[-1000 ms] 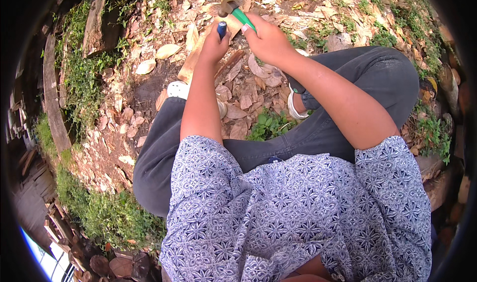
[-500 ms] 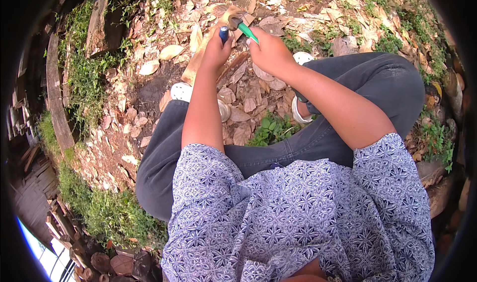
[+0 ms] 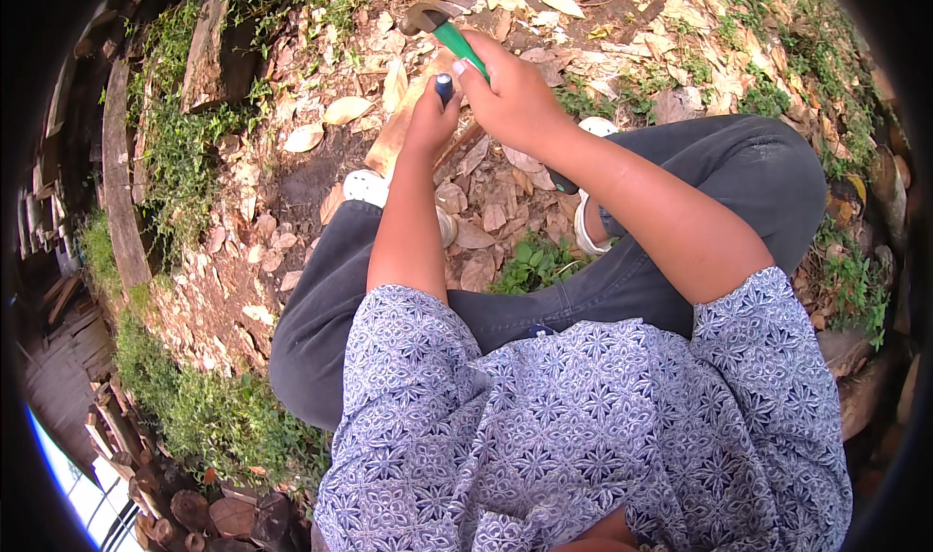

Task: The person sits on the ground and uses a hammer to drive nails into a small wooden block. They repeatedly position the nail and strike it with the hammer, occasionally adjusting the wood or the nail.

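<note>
My right hand (image 3: 515, 95) is closed around the green handle of a claw hammer (image 3: 449, 33), its metal head above and beyond my left hand. My left hand (image 3: 428, 124) grips a chisel-like tool with a blue handle (image 3: 444, 88); the handle's end points up, and its lower part is hidden by the hand. Hammer and blue handle are apart in the picture. Under my left hand a long pale wooden board (image 3: 391, 142) lies on the ground between my feet, partly covered by the hand and forearm.
Dry leaves (image 3: 345, 111) and soil surround the board. My white shoes (image 3: 365, 187) flank it below my crossed dark-trousered legs (image 3: 326, 309). A small green plant (image 3: 533, 263) grows between my legs. Old timbers (image 3: 121, 178) and stacked logs (image 3: 233, 516) stand at the left.
The hammer has lifted away from the blue handle, its head now farther out and larger in view. My left hand keeps its grip on the blue-handled tool over the board.
</note>
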The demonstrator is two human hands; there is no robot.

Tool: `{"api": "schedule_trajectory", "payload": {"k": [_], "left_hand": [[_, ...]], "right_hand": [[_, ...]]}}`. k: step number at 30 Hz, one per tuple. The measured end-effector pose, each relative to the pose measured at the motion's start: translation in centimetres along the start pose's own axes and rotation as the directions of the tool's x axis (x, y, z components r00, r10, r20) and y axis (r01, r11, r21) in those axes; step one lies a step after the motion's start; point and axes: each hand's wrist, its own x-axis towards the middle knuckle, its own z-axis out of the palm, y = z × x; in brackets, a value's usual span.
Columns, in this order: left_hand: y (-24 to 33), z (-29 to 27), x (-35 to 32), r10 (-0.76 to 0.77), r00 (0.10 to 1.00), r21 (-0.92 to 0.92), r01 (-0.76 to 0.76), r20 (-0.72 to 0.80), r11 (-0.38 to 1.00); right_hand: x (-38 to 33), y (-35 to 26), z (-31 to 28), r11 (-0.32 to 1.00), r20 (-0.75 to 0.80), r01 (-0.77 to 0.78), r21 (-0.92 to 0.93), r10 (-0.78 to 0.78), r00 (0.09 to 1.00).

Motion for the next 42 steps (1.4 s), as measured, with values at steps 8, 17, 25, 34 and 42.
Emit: {"api": "schedule_trajectory", "payload": {"k": [8,17,25,34,42], "left_hand": [[2.4,-0.2,1.5,-0.107,0.993,0.022,0.108,-0.057,0.994],[2.8,-0.9,2.1,-0.093,0.993,0.124,0.101,-0.069,0.987],[4.3,-0.5,1.8,-0.154,0.969,0.154,0.185,-0.191,0.971],[1.2,-0.8,1.5,-0.231,0.939,-0.037,0.229,-0.256,0.973],[-0.6,-1.5,1.6,-0.193,0.929,-0.035,0.191,-0.315,0.981]], "right_hand": [[0.6,3.0,-0.3,0.990,-0.012,-0.140,0.005,0.140,0.990],[1.3,3.0,-0.1,0.989,-0.023,-0.139,0.049,0.140,0.990],[1.2,3.9,-0.1,0.983,0.006,-0.180,0.047,0.180,0.984],[1.1,4.5,0.1,0.972,0.102,-0.233,-0.023,0.234,0.967],[1.1,3.8,0.7,0.975,0.118,-0.221,-0.039,0.224,0.967]]}}
